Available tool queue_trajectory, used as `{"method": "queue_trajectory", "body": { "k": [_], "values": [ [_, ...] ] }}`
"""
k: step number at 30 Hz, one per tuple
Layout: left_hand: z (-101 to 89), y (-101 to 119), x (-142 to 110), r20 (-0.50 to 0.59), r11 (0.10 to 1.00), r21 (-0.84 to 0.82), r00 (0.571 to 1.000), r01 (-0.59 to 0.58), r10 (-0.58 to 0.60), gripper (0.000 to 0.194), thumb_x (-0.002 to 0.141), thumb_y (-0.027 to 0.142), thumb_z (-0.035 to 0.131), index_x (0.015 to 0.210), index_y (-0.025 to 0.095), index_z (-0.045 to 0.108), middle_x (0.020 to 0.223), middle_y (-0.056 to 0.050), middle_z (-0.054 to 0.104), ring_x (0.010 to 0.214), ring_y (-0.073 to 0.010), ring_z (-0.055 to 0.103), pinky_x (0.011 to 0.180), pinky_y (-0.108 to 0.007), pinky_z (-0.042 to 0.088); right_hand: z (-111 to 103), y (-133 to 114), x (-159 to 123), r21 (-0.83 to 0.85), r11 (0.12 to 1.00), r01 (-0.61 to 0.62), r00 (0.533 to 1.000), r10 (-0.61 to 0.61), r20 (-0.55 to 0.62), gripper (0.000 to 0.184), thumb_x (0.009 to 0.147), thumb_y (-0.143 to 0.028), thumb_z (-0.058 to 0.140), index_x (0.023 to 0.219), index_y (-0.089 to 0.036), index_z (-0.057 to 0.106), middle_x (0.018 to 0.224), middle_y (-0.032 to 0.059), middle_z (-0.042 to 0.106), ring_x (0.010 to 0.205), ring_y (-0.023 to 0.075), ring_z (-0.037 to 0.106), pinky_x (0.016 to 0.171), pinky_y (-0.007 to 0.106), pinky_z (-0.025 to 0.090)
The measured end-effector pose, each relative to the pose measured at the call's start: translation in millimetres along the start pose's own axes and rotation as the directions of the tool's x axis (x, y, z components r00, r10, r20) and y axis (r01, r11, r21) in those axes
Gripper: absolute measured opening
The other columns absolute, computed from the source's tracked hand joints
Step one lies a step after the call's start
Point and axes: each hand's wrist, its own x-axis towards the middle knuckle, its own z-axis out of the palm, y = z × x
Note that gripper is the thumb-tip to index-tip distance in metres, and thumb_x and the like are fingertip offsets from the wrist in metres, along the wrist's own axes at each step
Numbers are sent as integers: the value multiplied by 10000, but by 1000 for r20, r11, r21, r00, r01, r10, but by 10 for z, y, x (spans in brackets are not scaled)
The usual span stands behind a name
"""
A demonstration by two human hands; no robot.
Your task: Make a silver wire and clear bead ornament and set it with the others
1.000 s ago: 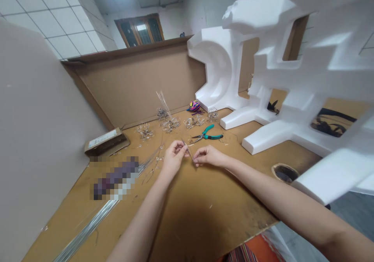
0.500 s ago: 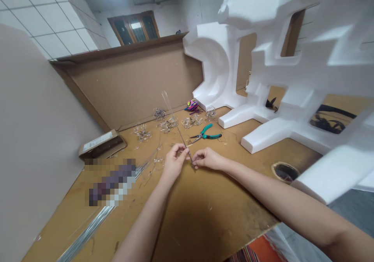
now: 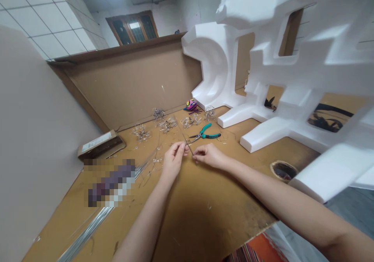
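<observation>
Between my hands runs a thin dark wire (image 3: 188, 144), slanting up and away to the left; its far end is faint and blurred. My right hand (image 3: 209, 156) pinches its lower end between thumb and fingertips. My left hand (image 3: 174, 156) is closed at the fingertips, pinching the wire from the other side. Just beyond them lie long-nose pliers (image 3: 212, 136) with green and black handles. Several bent wire shapes (image 3: 168, 124) rest farther back, near a brightly coloured striped ball-like object (image 3: 191, 105).
A bundle of straight wires (image 3: 90, 227) stretches along the table's left side, partly under a pixelated patch. A cardboard box (image 3: 101, 144) sits at the back left. Large white foam packing (image 3: 263, 125) stands on the right, beside a round hole (image 3: 283, 171) in the brown tabletop (image 3: 201, 215).
The wire has shifted in my fingers, and its long upper part no longer shows clearly. My hands have parted slightly. The view has moved a little.
</observation>
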Motion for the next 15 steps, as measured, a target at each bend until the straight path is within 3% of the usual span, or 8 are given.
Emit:
{"method": "queue_trajectory", "body": {
  "k": [5,8,15],
  "values": [
    [25,-124,-11,79,972,214,994,-97,82,113,693,299,618,683,193,655,730,-30,626,707,-161,559,660,-248,424,9,105,18,-75,997,34,999,-34,-2,144,717,-244,549,681,-152,654,604,5,636,588,133,545,582,222,390],
    [33,-149,-14,94,972,215,992,-97,79,117,689,265,614,600,194,647,654,-17,614,667,-154,546,655,-242,406,25,130,22,-84,996,42,999,-42,3,153,710,-263,567,682,-148,664,591,2,623,579,131,528,565,219,377],
    [73,-180,-21,59,993,122,998,1,-8,80,646,262,642,656,183,642,674,-8,615,648,-139,552,616,-228,419,56,197,42,-24,1000,2,1000,-2,3,174,702,-298,585,697,-147,671,599,-6,623,585,128,526,570,216,381]
  ]
}}
